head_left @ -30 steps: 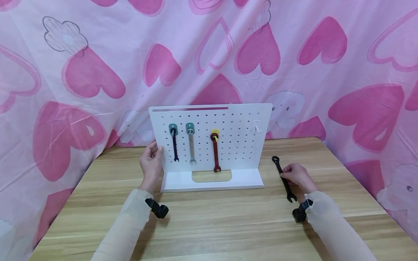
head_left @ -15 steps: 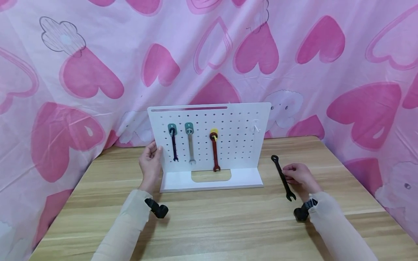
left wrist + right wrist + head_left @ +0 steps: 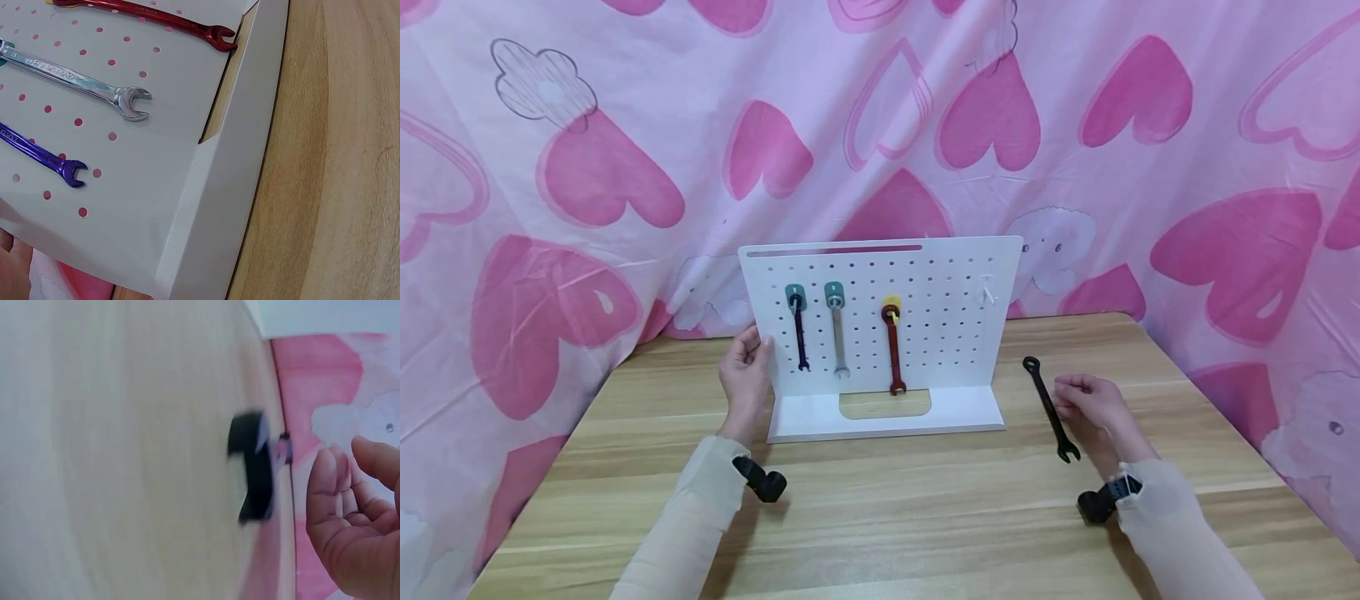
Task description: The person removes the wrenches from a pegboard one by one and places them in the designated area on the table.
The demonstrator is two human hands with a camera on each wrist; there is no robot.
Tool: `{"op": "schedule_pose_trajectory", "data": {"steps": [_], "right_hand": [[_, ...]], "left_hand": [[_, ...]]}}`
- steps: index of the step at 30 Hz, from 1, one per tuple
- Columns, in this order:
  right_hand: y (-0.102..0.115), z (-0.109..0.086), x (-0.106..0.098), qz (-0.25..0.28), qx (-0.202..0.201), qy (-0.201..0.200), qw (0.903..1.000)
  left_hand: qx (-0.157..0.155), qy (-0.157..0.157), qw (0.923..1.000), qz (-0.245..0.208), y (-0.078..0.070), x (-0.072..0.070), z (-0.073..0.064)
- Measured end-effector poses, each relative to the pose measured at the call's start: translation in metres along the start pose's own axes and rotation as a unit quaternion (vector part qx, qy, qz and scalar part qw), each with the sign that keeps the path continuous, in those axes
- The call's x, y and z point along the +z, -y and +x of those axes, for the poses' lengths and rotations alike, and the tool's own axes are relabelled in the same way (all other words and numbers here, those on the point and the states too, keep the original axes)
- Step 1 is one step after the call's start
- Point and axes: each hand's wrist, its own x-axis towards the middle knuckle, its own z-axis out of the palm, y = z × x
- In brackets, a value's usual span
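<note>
My left hand grips the left edge of a white pegboard stand; in the left wrist view its fingers show at the board's edge. Just right of the black combination wrench, my right hand has loosely curled fingers with nothing in them. That wrench lies on the table, ring end away from me; the right wrist view shows it blurred and foreshortened. On the board hang a purple wrench, a silver wrench and a red wrench, ring ends up.
Two green hooks, the left hook and its neighbour, and a yellow hook bear the hung wrenches. A white hook at the board's upper right bears nothing. Behind the wooden table hangs a pink heart-patterned cloth.
My right hand has let go of the black wrench and drawn away to the right. The wrench stays on the table, and my left hand keeps its place on the board.
</note>
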Motion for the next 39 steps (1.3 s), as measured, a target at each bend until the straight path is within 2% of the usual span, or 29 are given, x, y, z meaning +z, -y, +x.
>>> {"op": "schedule_pose_trajectory", "data": {"steps": [2,4,8,12,17,24,27,39], "right_hand": [[0.004,-0.004,0.003,0.02,-0.01,-0.011,0.9997],[0.009,-0.007,0.008,0.07,-0.014,-0.018,0.9973],[0.021,-0.013,0.023,0.171,-0.03,-0.016,0.9847],[0.031,-0.015,0.042,0.209,-0.053,-0.01,0.9763],[0.041,-0.016,0.065,0.211,-0.061,-0.011,0.9755],[0.052,-0.01,0.094,0.159,-0.061,-0.006,0.9853],[0.056,-0.007,0.108,0.153,-0.059,-0.007,0.9865],[0.065,0.0,0.151,0.166,-0.095,-0.021,0.9813]], "left_hand": [[-0.003,-0.001,1.0,0.002,0.0,0.0,0.0],[-0.004,-0.001,1.0,0.003,0.0,0.0,-0.001],[-0.006,-0.002,1.0,0.003,0.001,0.0,0.0],[-0.007,-0.002,1.0,0.004,0.0,0.001,0.0],[-0.006,0.004,0.9999,0.014,-0.001,0.0,-0.001],[-0.008,0.002,0.9998,0.018,0.0,-0.001,0.0],[-0.01,0.003,0.9999,0.013,0.001,-0.001,0.0],[-0.018,-0.002,0.9998,0.001,0.001,0.001,0.001]]}}
